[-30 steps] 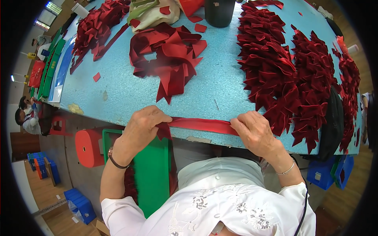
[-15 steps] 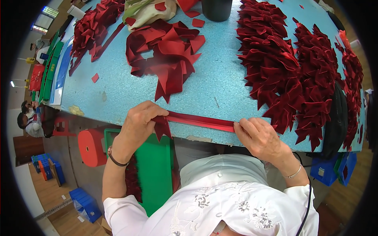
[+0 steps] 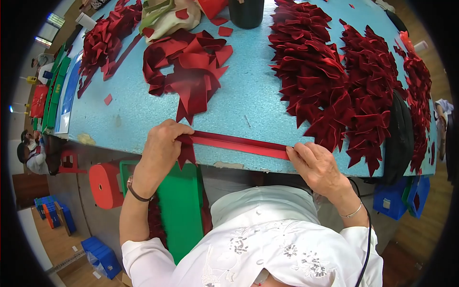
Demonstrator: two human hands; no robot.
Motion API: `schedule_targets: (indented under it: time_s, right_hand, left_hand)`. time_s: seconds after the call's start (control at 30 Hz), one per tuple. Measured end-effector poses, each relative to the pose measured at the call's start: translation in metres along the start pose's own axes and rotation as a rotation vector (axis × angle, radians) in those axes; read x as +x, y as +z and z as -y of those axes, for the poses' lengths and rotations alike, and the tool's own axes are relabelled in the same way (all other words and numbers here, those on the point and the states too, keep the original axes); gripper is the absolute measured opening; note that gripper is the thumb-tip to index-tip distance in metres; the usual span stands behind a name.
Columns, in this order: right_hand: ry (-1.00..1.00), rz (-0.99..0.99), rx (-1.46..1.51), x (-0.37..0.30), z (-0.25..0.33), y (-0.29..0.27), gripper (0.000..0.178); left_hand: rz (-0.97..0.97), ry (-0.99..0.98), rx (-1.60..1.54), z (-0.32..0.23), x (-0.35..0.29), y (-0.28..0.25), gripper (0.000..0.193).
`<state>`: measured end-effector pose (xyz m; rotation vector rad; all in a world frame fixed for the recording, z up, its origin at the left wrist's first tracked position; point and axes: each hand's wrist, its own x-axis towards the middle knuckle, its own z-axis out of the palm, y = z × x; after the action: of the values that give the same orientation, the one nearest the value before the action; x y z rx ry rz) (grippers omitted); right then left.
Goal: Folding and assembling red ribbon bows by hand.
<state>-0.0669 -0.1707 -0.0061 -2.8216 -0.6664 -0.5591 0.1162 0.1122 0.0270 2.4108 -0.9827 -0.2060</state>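
Red ribbon (image 3: 239, 145) held taut between two hands at the near edge of the table (image 3: 253, 105).
The fingers of the left hand (image 3: 162, 146) pinch the ribbon near its left end, where a notched tail hangs down; the fingers of the right hand (image 3: 316, 165) pinch its right side. Beyond lies a tangle of loose ribbon (image 3: 196, 71); to the right, dark red bows (image 3: 308, 71) form long rows. A green tray (image 3: 179, 215) sits below the table's edge.
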Motion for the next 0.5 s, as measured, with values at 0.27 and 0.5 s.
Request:
schedule_targets:
  time_s: [0.27, 0.5]
  right_hand:
    - [0.059, 0.01, -0.094, -0.015, 0.006, -0.009, 0.038]
    - [0.114, 0.072, -0.109, -0.012, 0.014, -0.014, 0.04]
  left_hand:
    - [-0.074, 0.081, 0.206, -0.008, -0.007, 0.012, 0.029]
    - [-0.174, 0.303, 0.441, -0.01, -0.014, 0.02, 0.015]
